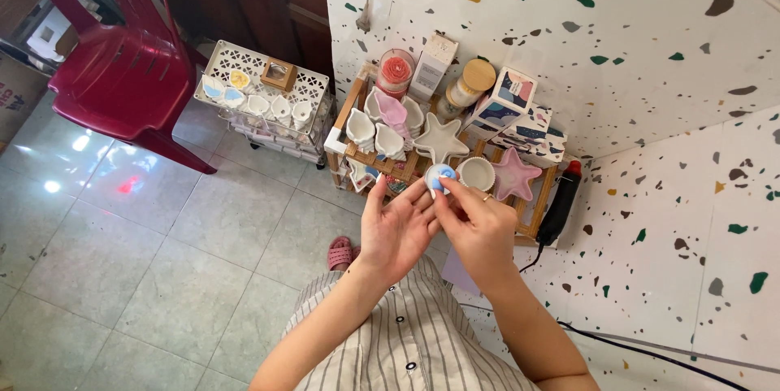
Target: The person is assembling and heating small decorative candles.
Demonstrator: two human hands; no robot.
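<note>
Left hand: my left hand [396, 227] is open, palm up, fingers spread under the piece, clasping nothing
Right hand: my right hand [479, 224] pinches the small round white dish with a blue centre [440, 177] between thumb and fingertips
Position of piece: held in the air above the near edge of the slatted wooden rack [351, 106], just left of the round white cup [477, 173]
Neighbours: white star-shaped dish [439, 140] just beyond; pink star-shaped dish [515, 175] to the right; stacked white shell-shaped dishes [374, 132] to the far left
Risk, grip: a fingertip pinch on a smooth rim looks slight; a slip would likely send it past my open palm to the tiled floor [122, 269]
Risk, crowding: the rack looks tightly packed; a careless wrist could knock the stacks
Risk, cable: the black heat gun [560, 204] sits at the rack's right, its cord trailing near me; a snag could drag it
</note>
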